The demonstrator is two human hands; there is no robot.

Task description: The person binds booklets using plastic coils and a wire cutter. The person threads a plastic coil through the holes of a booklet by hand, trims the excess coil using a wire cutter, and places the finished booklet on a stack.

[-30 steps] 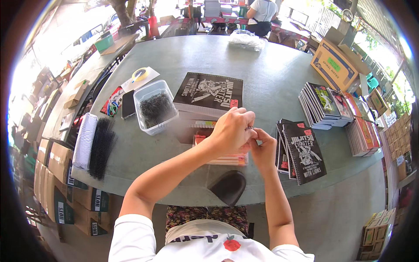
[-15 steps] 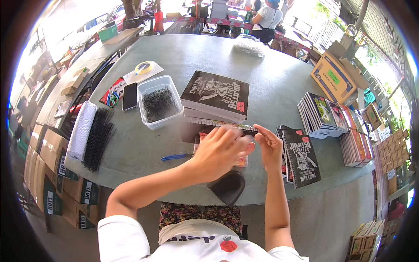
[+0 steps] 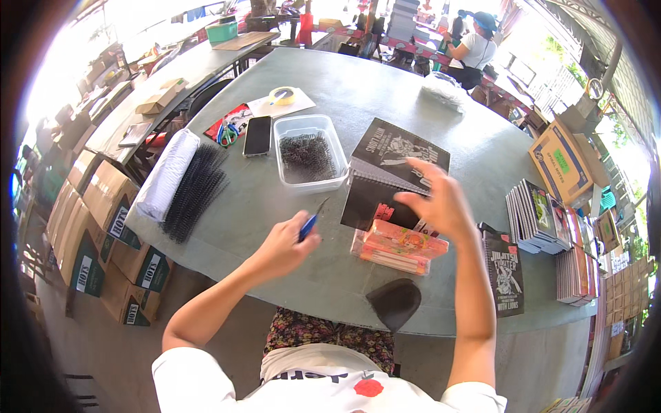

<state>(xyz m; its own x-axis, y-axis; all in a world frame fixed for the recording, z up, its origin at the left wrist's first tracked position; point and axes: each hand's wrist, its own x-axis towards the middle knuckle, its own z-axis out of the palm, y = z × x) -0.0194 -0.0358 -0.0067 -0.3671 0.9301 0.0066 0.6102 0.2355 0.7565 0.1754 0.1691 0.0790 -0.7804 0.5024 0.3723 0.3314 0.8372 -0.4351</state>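
My left hand (image 3: 286, 244) is closed around a blue-handled tool (image 3: 308, 227) with a thin dark tip, held above the near middle of the table. My right hand (image 3: 441, 199) is open, thumb and fingers spread, over the black notebooks; whether it touches them I cannot tell. A stack of black-covered notebooks (image 3: 399, 143) sits there, and one dark notebook (image 3: 368, 198) with a coil along its edge leans against its near side. Pink patterned packs (image 3: 403, 241) lie just in front. Beside my right forearm are finished-looking spiral notebooks (image 3: 506, 275).
A clear tub (image 3: 339, 180) holds short black coils. Left of it are a phone (image 3: 257, 135), scissors (image 3: 226, 134) and a tape roll (image 3: 281, 96). A white roll (image 3: 169, 173) and long black coils (image 3: 194, 195) lie farther left. A black wedge-shaped object (image 3: 394, 303) rests near the front edge.
My left hand has left the notebook's coil edge and picked up the blue-handled tool from the table. My right hand has let go of the coil end and opened. The view has shifted.
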